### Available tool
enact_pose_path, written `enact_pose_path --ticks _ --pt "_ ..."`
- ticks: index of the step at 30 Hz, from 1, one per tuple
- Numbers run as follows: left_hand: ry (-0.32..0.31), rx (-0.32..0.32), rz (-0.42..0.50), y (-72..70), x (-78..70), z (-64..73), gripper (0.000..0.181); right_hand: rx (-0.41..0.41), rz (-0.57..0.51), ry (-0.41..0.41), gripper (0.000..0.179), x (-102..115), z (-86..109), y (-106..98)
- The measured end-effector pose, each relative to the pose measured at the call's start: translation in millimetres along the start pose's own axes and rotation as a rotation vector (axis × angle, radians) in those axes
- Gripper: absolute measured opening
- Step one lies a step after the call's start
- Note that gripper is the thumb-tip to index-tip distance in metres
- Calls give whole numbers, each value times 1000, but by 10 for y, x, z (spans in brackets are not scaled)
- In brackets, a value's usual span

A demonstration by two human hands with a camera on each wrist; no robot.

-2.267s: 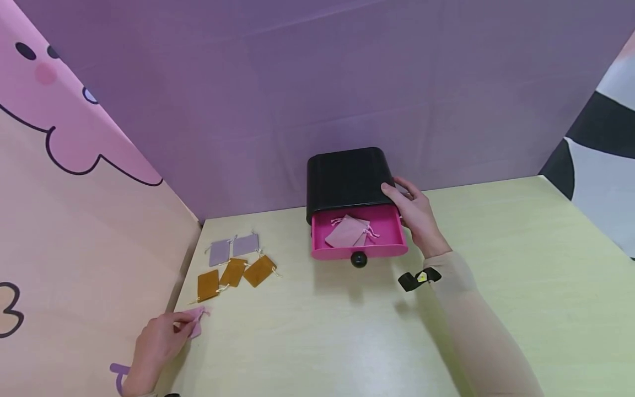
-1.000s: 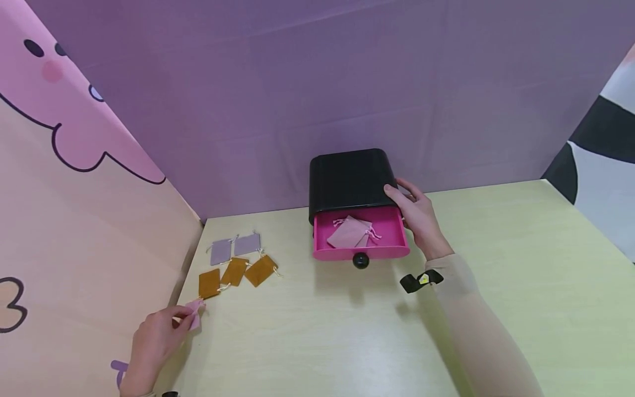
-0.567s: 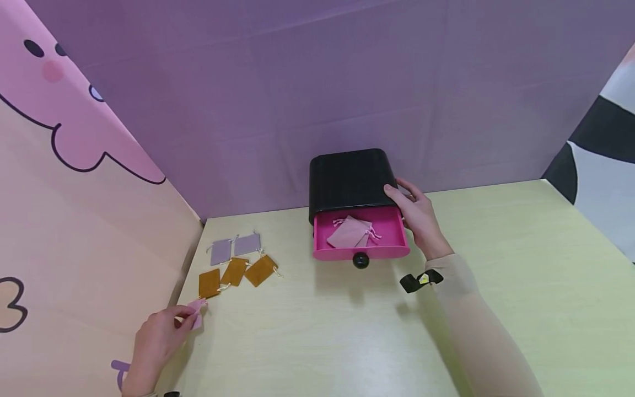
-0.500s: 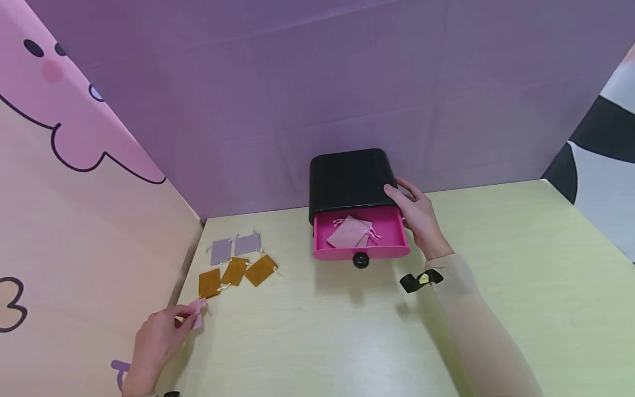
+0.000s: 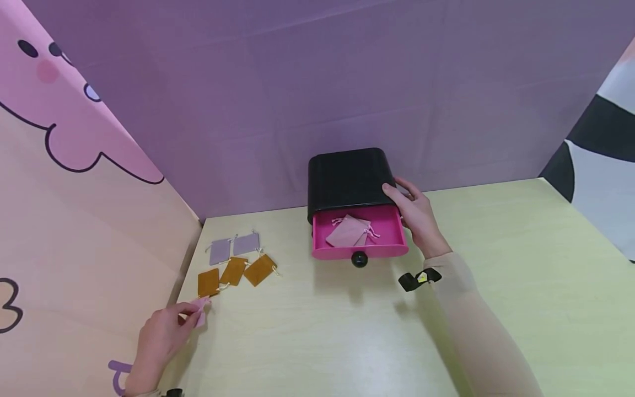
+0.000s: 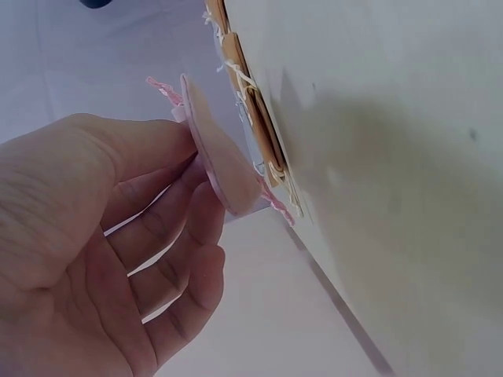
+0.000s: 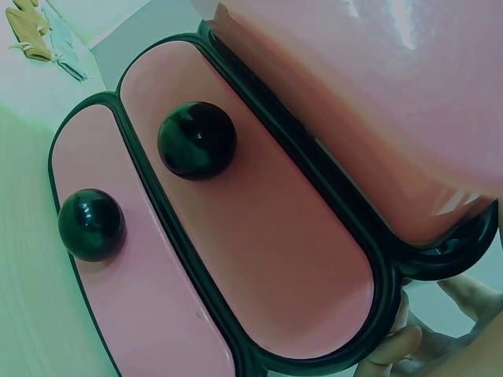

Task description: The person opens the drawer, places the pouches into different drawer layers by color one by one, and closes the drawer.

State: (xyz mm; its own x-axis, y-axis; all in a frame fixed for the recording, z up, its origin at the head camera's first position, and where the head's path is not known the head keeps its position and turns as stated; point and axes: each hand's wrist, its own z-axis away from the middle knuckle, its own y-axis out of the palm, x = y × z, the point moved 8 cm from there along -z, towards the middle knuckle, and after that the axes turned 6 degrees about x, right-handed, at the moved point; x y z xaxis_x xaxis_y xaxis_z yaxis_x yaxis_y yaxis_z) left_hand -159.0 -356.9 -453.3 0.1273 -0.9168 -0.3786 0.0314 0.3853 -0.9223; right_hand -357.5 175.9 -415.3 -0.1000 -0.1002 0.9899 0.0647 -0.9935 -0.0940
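Note:
In the head view my left hand (image 5: 161,336) pinches a small pink drawstring pouch (image 5: 201,312) between thumb and fingers, just above the table at the near left. Seen from the left wrist, the pouch (image 6: 220,161) is bent, with pink cords at two sides. My right hand (image 5: 419,218) grips the right side of a black drawer cabinet (image 5: 349,179), thumb on its top edge. The cabinet's top pink drawer (image 5: 359,252) is pulled out and holds overlapping pink pouches (image 5: 348,231). Two closed lower drawers (image 7: 259,236) with black round knobs show in the right wrist view.
Left of the cabinet lie two lavender pouches (image 5: 220,252) and three mustard-brown pouches (image 5: 233,271), the nearest right beside the held one. A purple backdrop (image 5: 278,110) stands behind the table (image 5: 307,331), with a printed panel (image 5: 99,237) along the left edge.
My left hand, with the pink pouch, has shifted slightly away from me, nearer the brown pouches. My right hand and the drawer have stayed put; the head view has swayed a little.

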Motion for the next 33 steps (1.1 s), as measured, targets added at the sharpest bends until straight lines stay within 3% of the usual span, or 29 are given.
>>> enact_pose_path --ticks 24,33 --pt "-6 9 7 34 -71 -30 25 0 -14 10 84 -15 -33 11" --pt "-2 -16 11 10 -101 -18 24 -2 -9 15 84 -19 -36 8"
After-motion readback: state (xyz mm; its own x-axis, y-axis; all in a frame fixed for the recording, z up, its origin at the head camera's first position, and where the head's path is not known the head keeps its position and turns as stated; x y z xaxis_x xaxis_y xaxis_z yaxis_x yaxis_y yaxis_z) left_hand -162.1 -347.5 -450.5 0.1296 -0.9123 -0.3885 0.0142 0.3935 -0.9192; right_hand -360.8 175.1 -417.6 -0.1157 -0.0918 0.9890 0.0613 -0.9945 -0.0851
